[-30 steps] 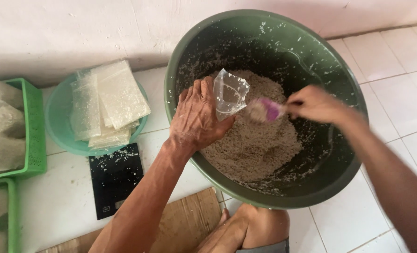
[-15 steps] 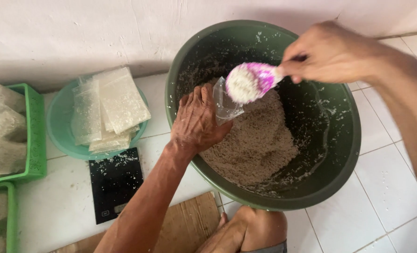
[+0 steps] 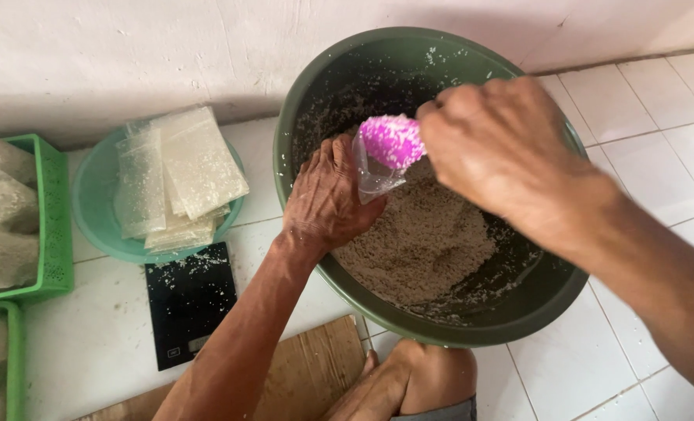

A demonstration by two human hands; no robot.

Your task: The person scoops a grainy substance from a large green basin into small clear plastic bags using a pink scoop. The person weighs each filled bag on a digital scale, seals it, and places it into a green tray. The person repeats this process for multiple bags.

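Down on the white tiled floor [image 3: 635,101], the left hand [image 3: 327,199] holds a small clear plastic bag [image 3: 374,175] open over the grain in the big green basin [image 3: 471,331]. The right hand [image 3: 495,144] is clenched on a pink scoop [image 3: 392,140], tipped at the bag's mouth — this bag looks barely filled. Flat empty bags [image 3: 183,171] wait in a teal bowl [image 3: 90,206] by the black scale [image 3: 187,300]; filled ones sit in green baskets [image 3: 54,226] at the left edge — plenty of grain remains.

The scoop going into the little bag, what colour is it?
Bright pink scoop, speckled with pale grains, seen in the head view.
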